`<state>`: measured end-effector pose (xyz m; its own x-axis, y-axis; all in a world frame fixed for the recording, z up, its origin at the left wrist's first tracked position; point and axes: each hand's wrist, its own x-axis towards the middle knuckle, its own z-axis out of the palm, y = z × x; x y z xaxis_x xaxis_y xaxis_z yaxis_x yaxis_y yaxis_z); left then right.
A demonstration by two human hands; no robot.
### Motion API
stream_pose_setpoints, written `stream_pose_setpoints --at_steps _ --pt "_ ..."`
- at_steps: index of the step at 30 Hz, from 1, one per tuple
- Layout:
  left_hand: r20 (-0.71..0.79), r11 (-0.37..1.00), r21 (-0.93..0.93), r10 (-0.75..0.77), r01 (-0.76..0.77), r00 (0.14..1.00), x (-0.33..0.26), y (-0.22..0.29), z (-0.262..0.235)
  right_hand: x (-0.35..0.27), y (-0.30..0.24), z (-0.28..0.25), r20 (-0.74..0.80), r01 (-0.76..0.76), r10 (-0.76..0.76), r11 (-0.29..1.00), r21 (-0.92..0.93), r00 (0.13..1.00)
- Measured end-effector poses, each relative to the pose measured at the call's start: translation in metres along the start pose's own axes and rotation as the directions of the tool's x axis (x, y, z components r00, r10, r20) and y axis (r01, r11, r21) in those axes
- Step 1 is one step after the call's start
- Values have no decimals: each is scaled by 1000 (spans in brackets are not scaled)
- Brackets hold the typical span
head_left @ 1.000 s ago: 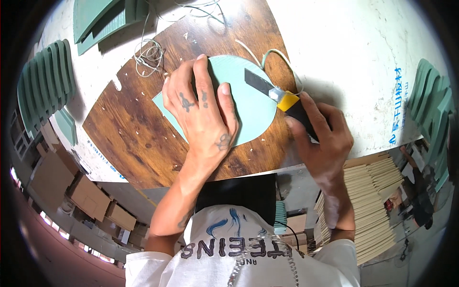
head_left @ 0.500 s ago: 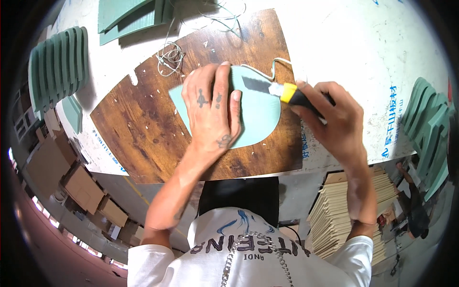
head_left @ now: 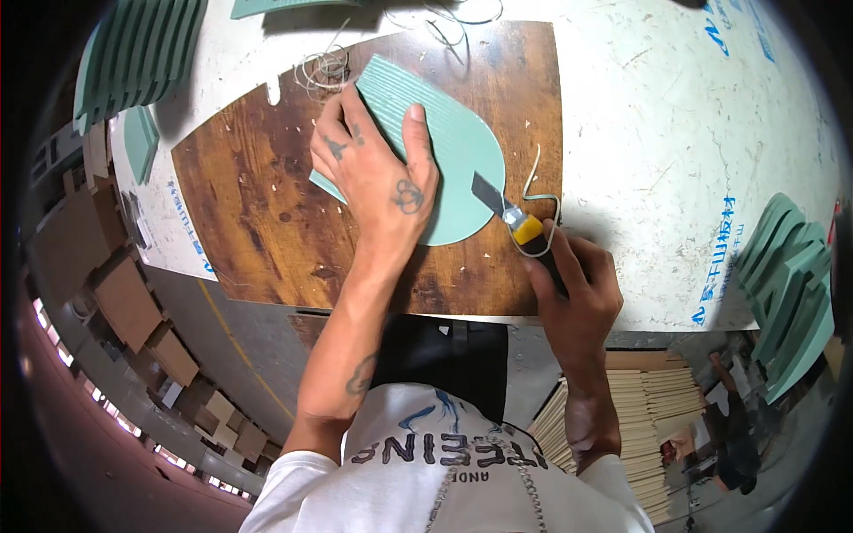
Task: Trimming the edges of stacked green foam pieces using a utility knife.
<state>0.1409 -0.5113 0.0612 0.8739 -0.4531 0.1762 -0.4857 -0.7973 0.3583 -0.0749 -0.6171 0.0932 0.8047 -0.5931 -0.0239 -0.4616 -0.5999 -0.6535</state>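
Observation:
My left hand [head_left: 378, 169] lies on a pale green ribbed panel [head_left: 462, 160] with a rounded end, its thumb spread away from the fingers. The fingertips reach the panel's left edge; part of the panel is hidden beneath the hand. In my right hand [head_left: 582, 289] is a utility knife [head_left: 530, 233] with a yellow and black handle. Its dark blade points up and left, over the panel's rounded lower right edge. A thin pale trimming strip [head_left: 558, 209] loops past the knife near its yellow collar. Under the panel lies a brown wood-grain board [head_left: 258, 213].
Curled trimmings [head_left: 322, 69] lie at the board's far edge. Stacked green panels [head_left: 138, 62] stand at the far left of the white table [head_left: 640, 115], and more green panels [head_left: 786, 284] at the right. Below the table are pale stacked boards [head_left: 622, 417]. A person [head_left: 739, 444] is at lower right.
The panel has turned, its ribbed straight part now pointing farther away, with my left hand turned on it. My right hand and knife have come nearer and left, to the lower right edge.

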Motion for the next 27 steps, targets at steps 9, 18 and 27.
stream_pose_setpoints --at_steps 9,18,27 --pt "15 998 17 67 -67 998 1 -5 1 13 15 -4 11 168 -168 981 -97 986" --pt "-35 992 27 121 -120 992 1 -9 5 53 18 2 -11 259 -262 960 -110 965" --pt "-27 993 -21 115 -115 993 0 -10 1 109 24 -17 146 391 -373 912 -122 916"
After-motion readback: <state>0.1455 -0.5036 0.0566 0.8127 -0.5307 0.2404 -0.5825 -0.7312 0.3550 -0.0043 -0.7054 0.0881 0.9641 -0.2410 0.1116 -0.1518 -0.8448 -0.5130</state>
